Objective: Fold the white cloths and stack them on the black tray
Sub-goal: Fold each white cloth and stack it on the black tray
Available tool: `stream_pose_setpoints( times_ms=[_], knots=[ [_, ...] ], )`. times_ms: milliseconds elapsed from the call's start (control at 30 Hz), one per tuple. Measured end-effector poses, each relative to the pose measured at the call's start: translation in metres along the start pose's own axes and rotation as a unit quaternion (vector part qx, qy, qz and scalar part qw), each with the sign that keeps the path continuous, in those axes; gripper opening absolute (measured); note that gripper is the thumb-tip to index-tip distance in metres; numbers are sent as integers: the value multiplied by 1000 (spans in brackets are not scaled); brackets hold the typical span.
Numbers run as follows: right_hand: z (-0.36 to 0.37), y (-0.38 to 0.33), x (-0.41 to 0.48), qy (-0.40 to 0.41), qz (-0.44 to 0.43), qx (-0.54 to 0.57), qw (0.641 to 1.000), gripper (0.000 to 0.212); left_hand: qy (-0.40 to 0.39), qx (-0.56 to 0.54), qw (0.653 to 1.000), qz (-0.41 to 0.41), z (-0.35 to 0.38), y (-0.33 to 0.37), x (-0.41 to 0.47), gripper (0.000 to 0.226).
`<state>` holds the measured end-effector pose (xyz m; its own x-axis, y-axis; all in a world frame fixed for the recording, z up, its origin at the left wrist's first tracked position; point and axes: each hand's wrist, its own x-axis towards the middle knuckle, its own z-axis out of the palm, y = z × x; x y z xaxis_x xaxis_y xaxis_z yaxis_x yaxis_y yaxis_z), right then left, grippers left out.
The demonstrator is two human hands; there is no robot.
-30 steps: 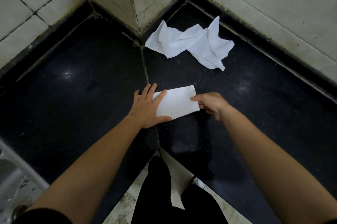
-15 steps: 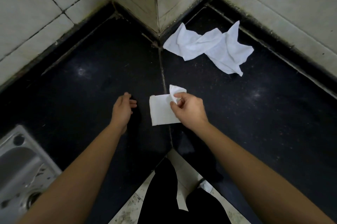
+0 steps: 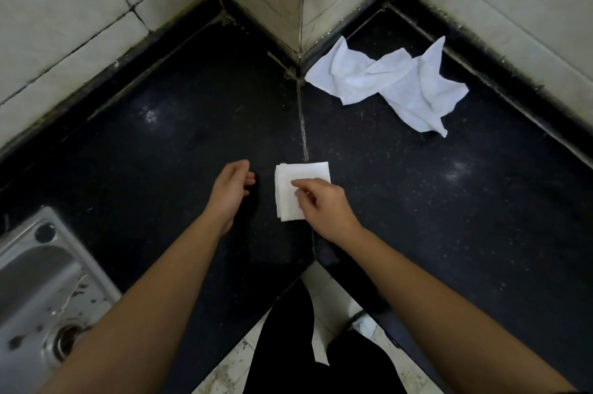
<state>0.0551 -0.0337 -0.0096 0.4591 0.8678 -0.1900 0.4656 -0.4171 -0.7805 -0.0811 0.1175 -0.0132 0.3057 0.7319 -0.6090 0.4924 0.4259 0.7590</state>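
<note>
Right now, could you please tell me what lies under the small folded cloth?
The folded cloth lies on the black counter, across its pale seam. The right hand touches its top. Whatever is directly underneath is covered.

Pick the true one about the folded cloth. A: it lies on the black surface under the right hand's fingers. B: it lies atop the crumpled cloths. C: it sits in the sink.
A: the folded cloth lies flat on the black surface, the right hand touching it.
</note>
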Motion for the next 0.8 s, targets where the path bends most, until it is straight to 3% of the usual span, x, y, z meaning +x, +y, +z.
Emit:
stream_pose_setpoints(
  times_ms=[100,233,400,500,600,667,733,800],
  knots=[
    [-12,24,-8,72,-117,-158,978,36,-32,85,994,55,3,-6,-1,35],
    [-18,42,-7,-60,-102,-381,917,67,-44,230,963,133,13,-14,-4,48],
    [-15,54,-1,-140,-43,-407,901,86,-20,235,965,118,16,-13,-6,45],
    [-17,46,-2,-106,-17,-354,929,86,-2,246,962,119,16,-12,-11,41],
    [-25,31,-5,37,70,-200,977,78,10,225,970,88,22,-6,-21,42],
    [-32,22,-1,90,167,-92,977,64,13,222,973,53,28,-2,-26,48],
    [-37,15,8,56,275,0,960,56,29,252,966,48,35,0,-28,51],
    [-40,13,16,26,331,48,942,51,47,280,958,41,42,2,-27,48]
  ],
)
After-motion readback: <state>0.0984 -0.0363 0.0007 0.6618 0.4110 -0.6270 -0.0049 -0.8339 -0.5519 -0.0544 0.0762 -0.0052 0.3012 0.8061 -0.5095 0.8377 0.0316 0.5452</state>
